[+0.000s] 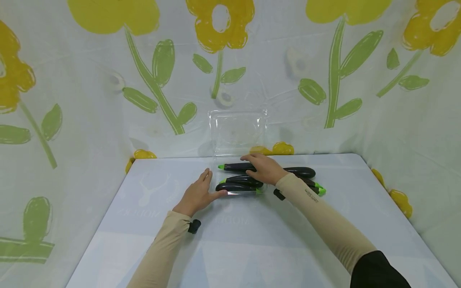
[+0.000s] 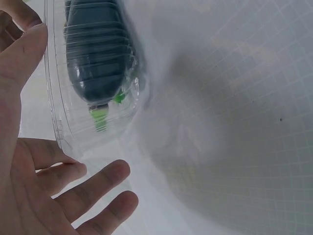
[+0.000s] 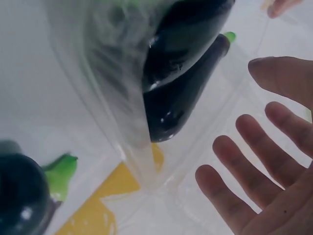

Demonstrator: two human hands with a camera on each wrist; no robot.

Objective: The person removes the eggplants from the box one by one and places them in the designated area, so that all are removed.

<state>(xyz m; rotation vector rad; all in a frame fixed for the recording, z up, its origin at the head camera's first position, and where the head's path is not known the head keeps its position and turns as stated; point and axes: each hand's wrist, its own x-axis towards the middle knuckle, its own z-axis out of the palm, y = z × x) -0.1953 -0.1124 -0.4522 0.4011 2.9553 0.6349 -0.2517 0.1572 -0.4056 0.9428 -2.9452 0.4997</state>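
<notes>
Here, boxed eggplants (image 1: 240,187) lie between an outstretched left hand (image 1: 198,193) and outspread right hand (image 1: 266,168).

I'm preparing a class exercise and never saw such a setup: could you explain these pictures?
There is no machine: a person works with a bare left hand and right hand. The wide picture comes from a camera on the head; the two closer ones come from cameras on each wrist. On the pale, flat table stands an open, clear plastic box holding glossy, dark, green-tipped eggplants; more eggplants lie to its right. The left hand touches the box's rim; the right hand, fingers spread over the box, holds nothing.
</notes>
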